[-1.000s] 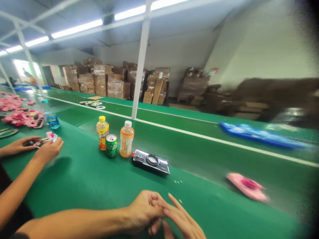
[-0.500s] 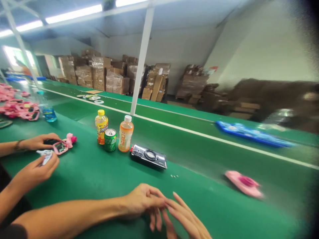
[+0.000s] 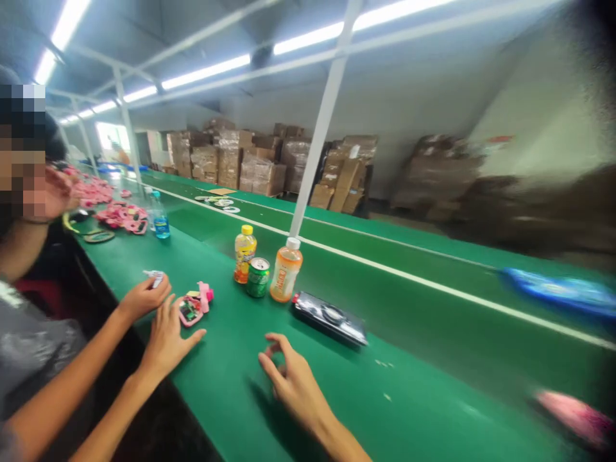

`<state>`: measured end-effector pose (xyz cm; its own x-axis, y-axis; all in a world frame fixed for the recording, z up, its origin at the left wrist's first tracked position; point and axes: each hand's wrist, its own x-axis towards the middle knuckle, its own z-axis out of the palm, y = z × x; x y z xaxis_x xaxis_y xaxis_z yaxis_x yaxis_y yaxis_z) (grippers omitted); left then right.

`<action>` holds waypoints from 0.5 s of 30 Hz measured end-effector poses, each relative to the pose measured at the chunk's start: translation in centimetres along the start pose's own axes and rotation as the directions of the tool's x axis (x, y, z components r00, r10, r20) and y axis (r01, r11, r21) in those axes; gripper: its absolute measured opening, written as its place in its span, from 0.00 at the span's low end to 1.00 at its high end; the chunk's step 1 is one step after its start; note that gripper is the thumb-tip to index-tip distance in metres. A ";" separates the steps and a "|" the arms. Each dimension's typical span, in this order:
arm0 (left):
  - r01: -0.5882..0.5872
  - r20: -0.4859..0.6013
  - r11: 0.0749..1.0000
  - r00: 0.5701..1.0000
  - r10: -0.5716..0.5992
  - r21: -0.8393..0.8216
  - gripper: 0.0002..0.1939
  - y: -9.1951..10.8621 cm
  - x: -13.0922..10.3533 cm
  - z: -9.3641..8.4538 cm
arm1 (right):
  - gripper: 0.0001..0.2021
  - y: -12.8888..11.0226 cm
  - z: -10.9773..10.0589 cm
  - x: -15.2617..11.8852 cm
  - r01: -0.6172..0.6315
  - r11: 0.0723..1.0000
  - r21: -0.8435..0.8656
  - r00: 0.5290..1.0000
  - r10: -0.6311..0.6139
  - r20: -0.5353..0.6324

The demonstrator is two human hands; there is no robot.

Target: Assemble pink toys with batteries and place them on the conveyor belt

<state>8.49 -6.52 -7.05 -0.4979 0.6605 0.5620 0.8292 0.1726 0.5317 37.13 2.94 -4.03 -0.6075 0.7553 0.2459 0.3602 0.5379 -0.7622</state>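
My left hand [image 3: 166, 337] reaches forward on the left with fingers spread, its fingertips right beside a pink plastic casing [image 3: 191, 312]. Green circuit parts show inside that casing, and a pink piece with a darker knob sits at its right. Whether my fingers touch it I cannot tell. My right hand [image 3: 301, 382] hovers over the green table [image 3: 231, 391], fingers loosely curved and apart, holding nothing. Nearest to it lies a dark phone [image 3: 330, 317], face down. Beside my left hand, a co-worker's hand [image 3: 144, 300] holds a small white tube [image 3: 154, 278].
An orange drink bottle [image 3: 286, 269], a green can [image 3: 258, 277] and a yellow-capped bottle [image 3: 245, 253] stand together. Farther left are a blue bottle [image 3: 162, 221] and piled pink parts [image 3: 122, 217]. A white rail post [image 3: 320, 122] rises behind. A blurred pink item [image 3: 575, 414] lies right.
My hands have come apart; the left has moved leftward to the pink casing. The view has turned left. The co-worker's other hand has left the casing and is raised near the head.
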 end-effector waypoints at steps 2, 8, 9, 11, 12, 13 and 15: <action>0.013 0.019 0.998 1.000 -0.014 0.057 0.41 -1.4 0.5 -0.1 | 0.24 -3.0 3.5 5.6 -0.024 0.999 0.040 0.999 0.022 0.048; 0.009 0.041 0.992 0.999 -0.015 0.126 0.37 1.1 -0.4 -0.5 | 0.12 -6.7 8.9 11.9 -0.013 0.994 0.104 0.997 0.005 0.079; -0.003 0.052 0.992 0.999 -0.003 0.123 0.36 2.1 -1.5 -0.4 | 0.10 -6.1 8.4 10.9 -0.016 0.993 0.114 0.996 0.006 0.087; -0.033 0.086 0.994 0.996 0.024 0.100 0.36 4.4 -4.4 -0.2 | 0.10 -5.0 6.4 7.8 -0.038 0.991 0.130 0.994 0.024 0.103; -0.048 0.100 0.995 0.994 0.039 0.087 0.36 5.8 -6.0 0.0 | 0.11 -4.6 5.0 5.9 -0.056 0.989 0.134 0.993 0.042 0.108; -0.064 0.110 0.995 0.992 0.055 0.076 0.36 7.2 -7.7 0.2 | 0.13 -4.4 3.6 3.9 -0.078 0.988 0.134 0.992 0.063 0.107; -0.101 0.119 0.993 0.989 0.093 0.064 0.36 9.8 -11.0 0.6 | 0.20 -4.4 0.8 0.0 -0.118 0.986 0.115 0.988 0.105 0.113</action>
<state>22.26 -11.65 -8.36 -0.3846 0.7557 0.5301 0.8899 0.1509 0.4306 35.00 0.34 -1.17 -0.6424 0.7604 0.0955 0.3453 0.3985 -0.8497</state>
